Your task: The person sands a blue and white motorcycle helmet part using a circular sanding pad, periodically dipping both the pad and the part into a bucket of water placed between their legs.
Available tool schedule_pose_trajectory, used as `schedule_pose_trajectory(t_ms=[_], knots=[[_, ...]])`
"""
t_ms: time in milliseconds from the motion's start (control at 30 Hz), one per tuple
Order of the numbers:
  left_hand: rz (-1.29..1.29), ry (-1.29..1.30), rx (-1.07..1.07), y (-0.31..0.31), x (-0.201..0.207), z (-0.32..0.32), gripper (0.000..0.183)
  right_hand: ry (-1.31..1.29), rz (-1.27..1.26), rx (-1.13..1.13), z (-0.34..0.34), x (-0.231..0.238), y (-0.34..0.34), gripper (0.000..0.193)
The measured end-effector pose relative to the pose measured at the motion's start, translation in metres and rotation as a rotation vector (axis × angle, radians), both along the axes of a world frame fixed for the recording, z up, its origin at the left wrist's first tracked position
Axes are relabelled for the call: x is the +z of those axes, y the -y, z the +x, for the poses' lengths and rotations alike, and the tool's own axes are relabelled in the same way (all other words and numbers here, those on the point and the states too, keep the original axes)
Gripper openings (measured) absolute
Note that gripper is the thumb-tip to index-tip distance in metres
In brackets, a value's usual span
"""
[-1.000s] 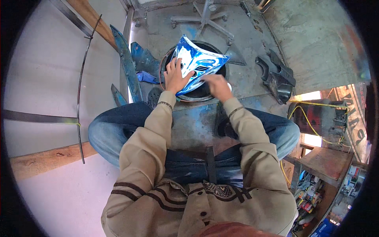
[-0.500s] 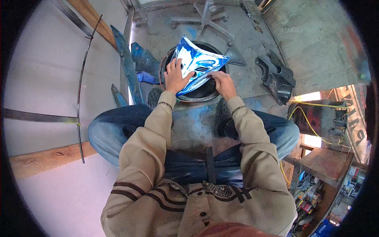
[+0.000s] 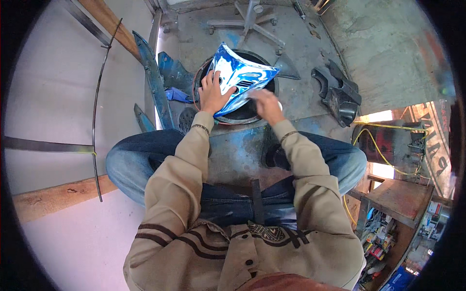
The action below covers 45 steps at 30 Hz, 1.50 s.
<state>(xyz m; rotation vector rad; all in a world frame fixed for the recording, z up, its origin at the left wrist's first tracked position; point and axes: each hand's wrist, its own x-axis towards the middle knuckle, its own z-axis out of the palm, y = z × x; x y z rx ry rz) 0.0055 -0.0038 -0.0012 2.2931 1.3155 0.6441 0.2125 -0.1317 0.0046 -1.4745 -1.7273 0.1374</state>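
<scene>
A glossy blue-and-white molded panel (image 3: 247, 72), like a vehicle fairing with dark slots and round holes, lies tilted over a round black tub (image 3: 268, 57) on the floor. My left hand (image 3: 212, 94) rests on the panel's left side, fingers spread on its surface and thumb apart near a hole. By the panel's lower right edge is my right hand (image 3: 268, 106). Its fingers are curled and blurred by motion; whatever they may hold is too smeared to make out. Part of the tub's inside is covered by the panel.
A wheeled chair base (image 3: 250, 24) stands beyond the tub. Black plastic parts (image 3: 340, 97) lie on the right, blue panels (image 3: 158, 80) lean at the left wall. A machine with a yellow hose (image 3: 383, 148) and a cluttered shelf (image 3: 381, 237) stand at the lower right.
My right hand has shifted slightly left and downward along the panel's lower right edge and is now blurred. My left hand and the panel stay in nearly the same place.
</scene>
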Motion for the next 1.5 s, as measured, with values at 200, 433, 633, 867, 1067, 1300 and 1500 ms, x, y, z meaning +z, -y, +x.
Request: schedule_pose_trajectory(t_ms=[200, 433, 633, 867, 1067, 1300, 1500], knots=[[-0.015, -0.011, 0.006, -0.003, -0.003, -0.008, 0.090, 0.006, -0.180, 0.244, -0.027, 0.016, 0.003, 0.035], [-0.020, -0.008, -0.008, -0.002, 0.000, -0.002, 0.090, -0.015, -0.104, 0.110, -0.014, 0.001, 0.003, 0.033], [-0.024, -0.005, -0.005, -0.002, -0.001, -0.008, 0.090, -0.018, -0.232, 0.228, -0.030, 0.017, 0.004, 0.035], [-0.052, -0.016, -0.017, -0.002, -0.002, -0.003, 0.092, -0.045, -0.124, -0.053, 0.008, 0.004, 0.002, 0.030], [-0.049, 0.003, -0.016, -0.004, 0.000, -0.007, 0.091, -0.054, -0.242, 0.237, -0.051, 0.022, 0.003, 0.024], [-0.099, 0.078, -0.026, -0.021, 0.009, -0.010, 0.071, -0.562, -0.367, -0.066, 0.005, 0.057, -0.026, 0.032], [-0.821, 0.669, -0.379, -0.017, 0.055, 0.013, 0.042, -1.151, -0.327, -0.026, 0.013, 0.050, -0.043, 0.047]])
